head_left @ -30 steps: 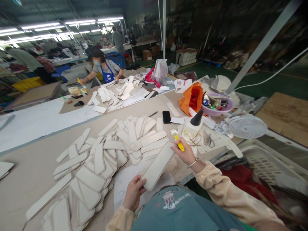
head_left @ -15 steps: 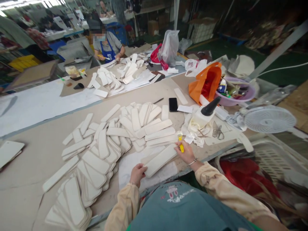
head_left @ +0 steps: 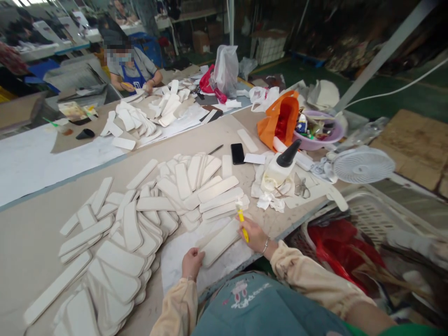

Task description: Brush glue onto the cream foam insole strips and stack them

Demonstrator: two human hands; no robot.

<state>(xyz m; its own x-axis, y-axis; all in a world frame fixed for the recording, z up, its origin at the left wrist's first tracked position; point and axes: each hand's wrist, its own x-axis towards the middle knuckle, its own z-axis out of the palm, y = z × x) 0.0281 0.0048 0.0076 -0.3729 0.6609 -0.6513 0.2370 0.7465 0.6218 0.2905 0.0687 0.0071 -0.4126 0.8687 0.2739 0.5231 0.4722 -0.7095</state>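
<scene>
A long off-white strip with rounded corners (head_left: 221, 242) lies slantwise over white paper (head_left: 175, 261) at the table's near edge. My left hand (head_left: 192, 262) pinches its lower left end between thumb and fingers. At the strip's upper right end is my right hand (head_left: 255, 235), closed around a small brush with a yellow handle (head_left: 242, 225). The brush's pale bristles point up and away from me. My right fingertips are at the strip's end; whether they grip it I cannot tell. Just beyond lie similar strips (head_left: 224, 205), in a large overlapping pile (head_left: 121, 256) that spreads left.
A white bottle with a black cone top (head_left: 278, 170) stands on crumpled paper, beside scissors (head_left: 303, 186). Behind are a phone (head_left: 237, 153), an orange bag (head_left: 276, 123), a purple basin (head_left: 324, 140) and a white fan (head_left: 364, 165). A co-worker (head_left: 131, 70) sits across the table.
My view has swung right, so the scene appears further left. My right hand has turned slightly, showing more of the brush handle. Both hands stay at the strip's ends.
</scene>
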